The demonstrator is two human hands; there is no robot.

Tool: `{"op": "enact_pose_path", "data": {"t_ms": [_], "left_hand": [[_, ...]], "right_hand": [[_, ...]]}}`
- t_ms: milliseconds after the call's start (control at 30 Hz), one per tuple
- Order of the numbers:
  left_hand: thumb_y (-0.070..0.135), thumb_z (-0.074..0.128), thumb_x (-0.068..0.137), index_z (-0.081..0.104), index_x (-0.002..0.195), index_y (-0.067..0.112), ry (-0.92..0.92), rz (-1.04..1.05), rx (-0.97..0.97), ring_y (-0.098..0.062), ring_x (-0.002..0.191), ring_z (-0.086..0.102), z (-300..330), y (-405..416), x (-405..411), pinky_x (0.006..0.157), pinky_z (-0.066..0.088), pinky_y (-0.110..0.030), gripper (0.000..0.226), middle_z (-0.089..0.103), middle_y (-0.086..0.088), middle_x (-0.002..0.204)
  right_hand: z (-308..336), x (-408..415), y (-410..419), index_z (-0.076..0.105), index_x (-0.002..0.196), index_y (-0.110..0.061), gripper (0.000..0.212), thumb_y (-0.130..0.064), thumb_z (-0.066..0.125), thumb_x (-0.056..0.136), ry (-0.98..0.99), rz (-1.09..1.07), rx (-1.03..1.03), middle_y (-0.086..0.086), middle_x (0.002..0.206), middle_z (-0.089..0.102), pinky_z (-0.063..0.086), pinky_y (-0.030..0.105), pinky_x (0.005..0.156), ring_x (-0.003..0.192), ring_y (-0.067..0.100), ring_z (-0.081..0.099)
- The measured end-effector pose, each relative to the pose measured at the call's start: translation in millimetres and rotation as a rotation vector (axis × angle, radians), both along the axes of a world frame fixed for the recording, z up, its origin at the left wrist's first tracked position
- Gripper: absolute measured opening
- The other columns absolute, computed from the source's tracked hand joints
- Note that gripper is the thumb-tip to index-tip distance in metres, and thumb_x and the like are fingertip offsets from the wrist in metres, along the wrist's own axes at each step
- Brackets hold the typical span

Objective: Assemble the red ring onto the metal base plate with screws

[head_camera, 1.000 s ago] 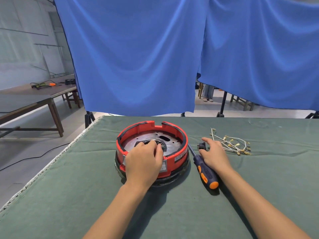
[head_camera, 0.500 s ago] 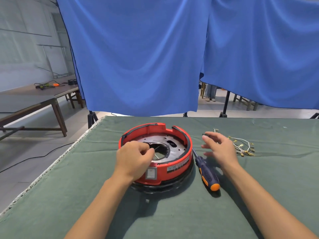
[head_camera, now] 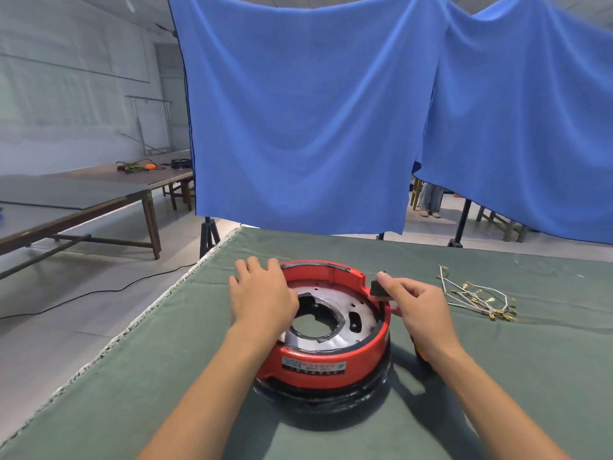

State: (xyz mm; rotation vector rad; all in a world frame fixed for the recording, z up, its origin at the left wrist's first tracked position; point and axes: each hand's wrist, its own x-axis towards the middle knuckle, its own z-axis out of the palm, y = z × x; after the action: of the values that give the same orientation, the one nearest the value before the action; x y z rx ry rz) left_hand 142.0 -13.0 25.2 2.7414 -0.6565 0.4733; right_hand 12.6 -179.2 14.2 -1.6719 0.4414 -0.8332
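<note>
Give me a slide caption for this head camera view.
Left hand steadies the red ring while right hand holds a small black part at its rim.

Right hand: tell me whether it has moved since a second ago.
Yes. The right hand has left the cloth beside the wire bundle and come in to the red ring, now pinching a small black block at its right rim.

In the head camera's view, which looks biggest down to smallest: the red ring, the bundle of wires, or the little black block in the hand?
1. red ring, by far the largest.
2. bundle of wires, lying farther off on the green cloth, so its true size is less sure.
3. black block, pinched by the right hand.
</note>
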Motion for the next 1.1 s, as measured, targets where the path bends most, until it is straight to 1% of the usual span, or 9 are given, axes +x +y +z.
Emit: {"op": "enact_pose_path", "data": {"t_ms": [167,267,367,533,667,800,933,1033,1100], "left_hand": [[0.027,0.053,0.089,0.042,0.120,0.011,0.163,0.029,0.152,-0.034,0.117,0.048,-0.6,10.4,7.5,0.086,0.041,-0.039,0.036,0.052,-0.015,0.124],[0.013,0.051,0.084,0.049,0.125,0.021,0.161,-0.122,0.026,-0.029,0.113,0.054,0.4,21.4,16.0,0.079,0.041,-0.035,0.042,0.059,-0.005,0.121],[0.013,0.053,0.080,0.056,0.125,0.039,0.208,-0.329,-0.076,-0.023,0.113,0.056,3.8,28.7,20.2,0.084,0.047,-0.034,0.052,0.065,0.009,0.120],[0.019,0.056,0.084,0.058,0.122,0.040,0.147,-0.386,-0.078,-0.016,0.117,0.054,13.4,24.2,20.5,0.089,0.046,-0.034,0.044,0.063,0.015,0.122],[0.025,0.053,0.089,0.051,0.114,0.016,0.179,-0.058,0.235,-0.029,0.111,0.054,28.1,19.1,9.9,0.082,0.042,-0.037,0.026,0.055,-0.008,0.126],[0.007,0.053,0.086,0.056,0.113,0.013,0.174,0.009,0.348,-0.029,0.111,0.058,27.4,11.2,-9.8,0.079,0.046,-0.035,0.028,0.061,-0.007,0.121],[0.008,0.053,0.087,0.051,0.118,0.009,0.132,-0.007,0.219,-0.033,0.115,0.052,14.0,0.2,-17.0,0.082,0.046,-0.037,0.031,0.056,-0.014,0.122],[0.009,0.053,0.084,0.052,0.115,0.014,0.192,-0.172,-0.077,-0.032,0.111,0.052,11.2,-3.2,-12.8,0.080,0.040,-0.036,0.032,0.054,-0.010,0.119],[0.009,0.052,0.082,0.055,0.120,0.014,0.266,-0.271,-0.203,-0.029,0.115,0.049,13.5,-3.6,-12.6,0.090,0.040,-0.034,0.038,0.054,-0.008,0.121]], "right_hand": [[12.7,-9.8,8.8,0.077,0.073,-0.015,0.022,-0.026,0.065,0.088,0.010,0.079,0.054,0.002,0.075,0.075,0.054,0.020,0.058,0.072,0.014,0.073],[14.9,-12.1,10.7,0.075,0.087,-0.010,0.008,-0.014,0.069,0.084,-0.014,0.139,0.063,0.001,0.080,0.075,0.052,0.021,0.060,0.071,0.008,0.069],[14.3,-11.6,11.7,0.072,0.094,-0.009,0.018,-0.001,0.072,0.078,-0.015,0.143,0.028,0.002,0.084,0.071,0.041,0.011,0.047,0.054,0.002,0.058],[18.5,-16.4,4.7,0.071,0.094,-0.010,0.022,0.002,0.074,0.075,0.049,0.134,-0.018,-0.002,0.055,0.059,0.031,0.014,0.034,0.034,0.004,0.037],[21.4,-19.2,-0.1,0.070,0.094,-0.013,0.027,0.005,0.074,0.075,0.090,0.114,-0.116,-0.012,0.048,0.059,0.040,0.013,0.041,0.039,0.000,0.046],[12.9,-14.8,-0.4,0.072,0.092,-0.015,0.025,0.002,0.076,0.074,0.103,0.064,-0.169,-0.014,0.048,0.058,0.040,0.011,0.048,0.046,0.001,0.045],[2.9,-12.3,4.1,0.073,0.090,-0.019,0.020,-0.008,0.078,0.074,0.123,0.004,-0.276,-0.022,0.060,0.063,0.041,0.010,0.054,0.050,-0.002,0.050],[-5.0,-13.4,4.9,0.072,0.091,-0.030,0.018,-0.027,0.079,0.074,0.214,-0.121,-0.422,-0.017,0.081,0.069,0.050,0.029,0.072,0.077,0.005,0.062],[-7.2,-14.2,6.6,0.071,0.092,-0.036,0.019,-0.036,0.077,0.074,0.279,-0.201,-0.555,-0.018,0.087,0.068,0.048,0.030,0.076,0.087,0.009,0.061]]}}
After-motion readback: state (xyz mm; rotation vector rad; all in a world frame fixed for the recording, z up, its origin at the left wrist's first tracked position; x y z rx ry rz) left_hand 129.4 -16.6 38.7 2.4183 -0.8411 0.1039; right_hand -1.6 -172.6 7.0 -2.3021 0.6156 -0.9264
